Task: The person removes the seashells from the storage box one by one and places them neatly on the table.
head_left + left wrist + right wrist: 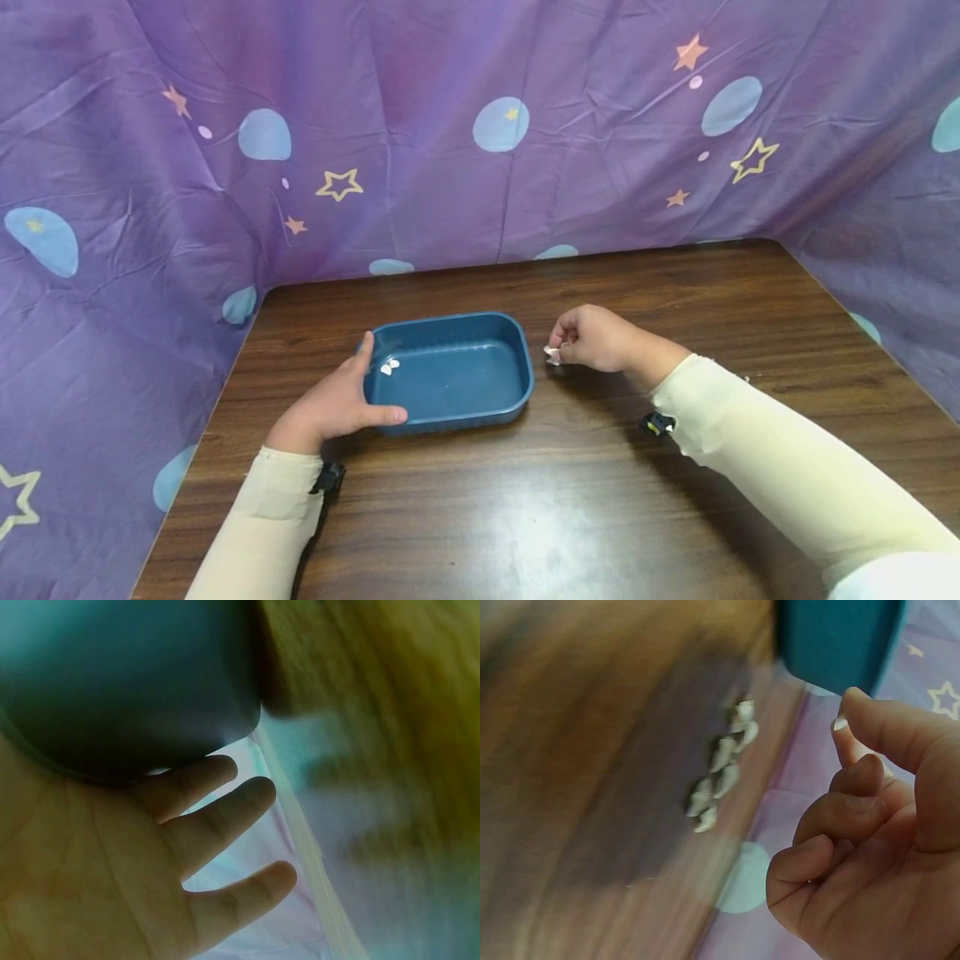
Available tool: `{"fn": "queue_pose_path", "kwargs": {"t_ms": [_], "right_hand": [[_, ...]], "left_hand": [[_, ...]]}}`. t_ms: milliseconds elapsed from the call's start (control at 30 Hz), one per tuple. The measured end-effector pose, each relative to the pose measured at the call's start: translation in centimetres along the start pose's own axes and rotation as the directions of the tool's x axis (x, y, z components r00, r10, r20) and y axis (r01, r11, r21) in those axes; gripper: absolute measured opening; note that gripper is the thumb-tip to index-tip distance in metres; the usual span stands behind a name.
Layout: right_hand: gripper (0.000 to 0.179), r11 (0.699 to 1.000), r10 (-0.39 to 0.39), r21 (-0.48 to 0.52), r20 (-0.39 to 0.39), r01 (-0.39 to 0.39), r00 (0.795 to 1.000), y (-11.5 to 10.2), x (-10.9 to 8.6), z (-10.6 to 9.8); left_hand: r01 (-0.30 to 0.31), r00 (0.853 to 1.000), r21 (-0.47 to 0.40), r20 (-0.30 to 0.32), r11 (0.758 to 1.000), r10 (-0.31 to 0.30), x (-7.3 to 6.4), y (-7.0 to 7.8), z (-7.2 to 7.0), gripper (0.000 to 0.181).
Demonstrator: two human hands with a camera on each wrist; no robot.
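Note:
A blue rectangular plastic tray (450,415) stands on the wooden table. My left hand (337,400) rests against its left end, index finger by the back corner and thumb across the front rim. Three straight, spread fingers (225,825) show below the tray in the left wrist view. Inside the tray's left part lie small white shell-like pieces (389,367). Just right of the tray, my right hand (596,337) pinches a small white piece (841,722) between thumb and index finger. Several similar whitish pieces (724,761) lie in a line on the table near it.
The brown wooden table (450,500) reaches back to a purple curtain (427,183) printed with stars and blue spots. Tiny pale crumbs (746,379) lie behind my right sleeve. A small black device (658,424) is strapped at the right wrist, another (328,478) at the left.

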State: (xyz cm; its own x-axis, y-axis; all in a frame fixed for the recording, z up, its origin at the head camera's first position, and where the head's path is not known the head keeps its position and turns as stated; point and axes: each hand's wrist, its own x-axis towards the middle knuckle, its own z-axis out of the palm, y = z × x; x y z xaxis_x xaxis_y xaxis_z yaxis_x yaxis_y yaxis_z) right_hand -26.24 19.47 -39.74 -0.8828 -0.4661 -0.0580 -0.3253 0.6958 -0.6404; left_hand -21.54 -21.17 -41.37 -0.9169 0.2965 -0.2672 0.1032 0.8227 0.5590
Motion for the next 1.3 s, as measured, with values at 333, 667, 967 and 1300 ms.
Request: {"fn": "queue_pose_path", "kwargs": {"t_ms": [333,667,967,1300], "right_hand": [[0.009,0.988,0.024,-0.152,0.063,-0.014,0.998,1.1,-0.3,1.7],[0.015,0.962,0.020,-0.271,0.045,-0.007,0.999,1.4,-0.3,2.3],[0.011,0.958,0.013,-0.288,0.035,-0.002,0.999,1.2,-0.3,2.3],[0.006,0.999,-0.023,-0.046,-0.053,0.021,0.998,-1.2,0.9,0.2]], "left_hand": [[0.005,1.000,0.000,-0.004,1.000,-0.005,0.2,-0.2,0.1,0.144],[-0.003,1.000,0.002,-0.005,1.000,0.003,0.2,-0.2,0.0,0.144],[0.013,1.000,0.001,0.002,1.000,-0.013,0.2,0.1,0.0,0.143],[-0.008,1.000,0.004,-0.009,1.000,0.008,0.1,0.0,-0.1,0.142]]}}
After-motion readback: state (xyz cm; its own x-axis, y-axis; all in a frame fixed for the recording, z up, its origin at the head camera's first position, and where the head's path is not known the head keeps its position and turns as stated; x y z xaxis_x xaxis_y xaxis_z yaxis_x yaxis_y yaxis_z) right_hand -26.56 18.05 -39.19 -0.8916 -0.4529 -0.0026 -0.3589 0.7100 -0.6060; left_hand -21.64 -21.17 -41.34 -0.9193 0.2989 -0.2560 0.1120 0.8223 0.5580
